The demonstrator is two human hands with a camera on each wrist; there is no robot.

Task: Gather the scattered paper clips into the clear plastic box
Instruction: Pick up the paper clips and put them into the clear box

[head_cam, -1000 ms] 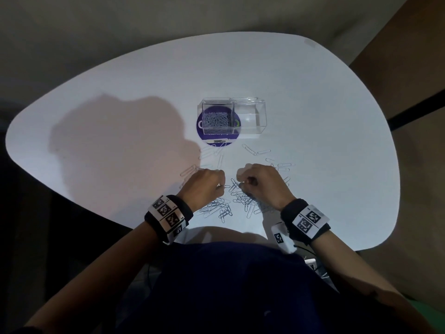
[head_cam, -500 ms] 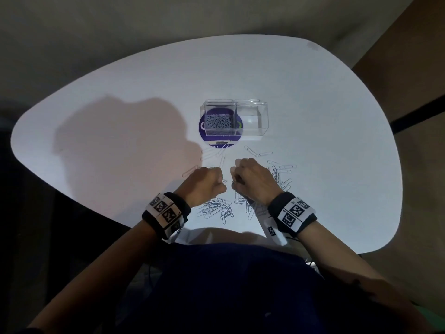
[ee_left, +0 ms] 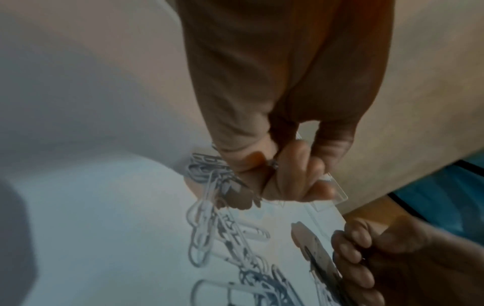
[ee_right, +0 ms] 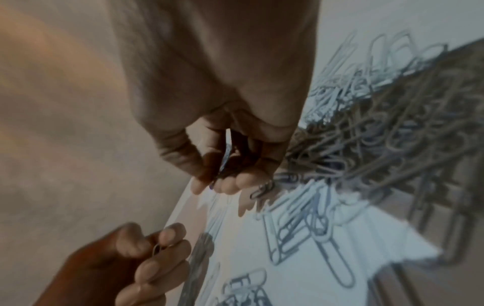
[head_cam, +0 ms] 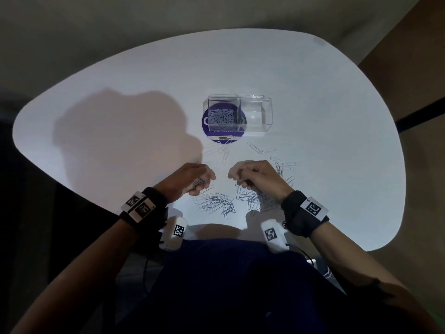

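Note:
A clear plastic box (head_cam: pixel 255 116) stands mid-table, its left compartment holding a heap of silver paper clips (head_cam: pixel 221 116). Loose paper clips (head_cam: pixel 216 203) lie scattered near the table's front edge and to the right (head_cam: pixel 284 165). My left hand (head_cam: pixel 199 179) is lifted a little off the table, its fingers curled round a small bunch of clips (ee_left: pixel 207 171). My right hand (head_cam: pixel 250 175) grips a larger bunch of clips (ee_right: pixel 366 124) that hangs from under the palm. Both hands hover side by side, short of the box.
A round purple sticker (head_cam: pixel 224 135) lies under the box's left half. The white table (head_cam: pixel 337 116) has a curved front edge close to my body. A big shadow covers its left part. The box's right compartment looks bare.
Both hands have risen from the pile near the front edge and drifted slightly toward the box, each carrying clips. The right wrist has turned outward.

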